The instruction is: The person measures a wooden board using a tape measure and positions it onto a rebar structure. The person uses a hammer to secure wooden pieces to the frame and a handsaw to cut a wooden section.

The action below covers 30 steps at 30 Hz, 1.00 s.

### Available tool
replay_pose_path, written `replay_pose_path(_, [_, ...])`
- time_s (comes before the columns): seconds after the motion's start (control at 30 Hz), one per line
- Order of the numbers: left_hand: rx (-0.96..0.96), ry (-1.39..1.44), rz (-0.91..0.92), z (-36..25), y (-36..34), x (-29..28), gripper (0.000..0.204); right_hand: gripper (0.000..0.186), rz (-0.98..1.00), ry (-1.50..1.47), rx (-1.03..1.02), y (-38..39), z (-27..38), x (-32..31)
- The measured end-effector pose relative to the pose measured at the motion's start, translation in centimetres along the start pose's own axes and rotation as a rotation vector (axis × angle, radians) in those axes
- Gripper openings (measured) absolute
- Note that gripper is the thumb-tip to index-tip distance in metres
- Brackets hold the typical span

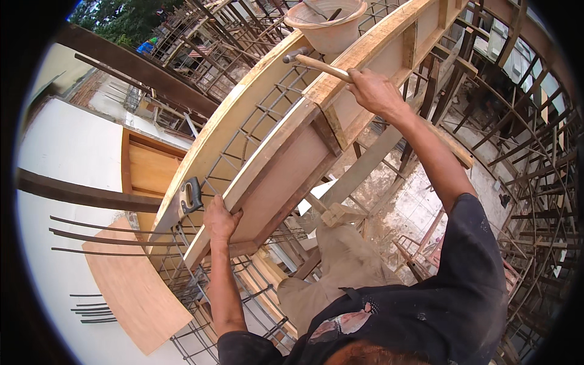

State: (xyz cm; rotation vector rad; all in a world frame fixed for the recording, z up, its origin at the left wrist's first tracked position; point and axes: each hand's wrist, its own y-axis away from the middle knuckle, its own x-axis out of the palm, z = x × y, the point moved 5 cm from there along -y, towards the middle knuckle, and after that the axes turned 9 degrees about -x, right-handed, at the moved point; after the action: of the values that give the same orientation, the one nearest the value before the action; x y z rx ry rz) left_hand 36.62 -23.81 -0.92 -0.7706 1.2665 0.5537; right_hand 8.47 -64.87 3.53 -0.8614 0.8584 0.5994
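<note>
My right hand (377, 93) is wrapped round the wooden handle of a hammer (319, 66). The hammer lies across the top edge of a wooden formwork panel (286, 176), its metal head out over the gap beyond. Farther left, my left hand (221, 219) grips the panel's top edge near its near end, thumb on the inner face. Just beyond that hand, a handsaw (191, 193) with a black handle lies against the opposite formwork board (213, 131). Between the two boards runs a cage of steel rebar (255, 121).
A pale bucket (326, 30) with tools in it stands across the boards at the top. Rebar ends (91, 230) jut out beside a loose plywood sheet (134, 277) at left. A dark beam (91, 193) crosses there. Scaffolding poles (529, 164) crowd the right; a floor lies far below.
</note>
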Motion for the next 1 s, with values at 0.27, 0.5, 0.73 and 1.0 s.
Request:
replay_pose_path(0.27, [0.012, 0.001, -0.032, 0.3, 0.5, 0.6, 0.063, 0.026, 0.043, 0.306, -0.138, -15.2, -0.8, 6.9])
replay_pose_path(0.5, [0.001, 0.021, -0.028, -0.2, 0.6, 0.3, 0.064, 0.028, 0.014, 0.316, -0.046, -15.7, -4.7, 10.3])
replay_pose_path(0.73, [-0.002, 0.023, 0.023, 0.8, 0.5, 0.1, 0.057, 0.034, -0.522, -0.325, -0.083, -6.2, 0.2, 5.9])
replay_pose_path(1.0, [0.170, 0.056, 0.040, 0.7, 6.0, -1.0, 0.058, 0.056, -0.291, -0.543, 0.188, 11.0, 2.4, 16.6])
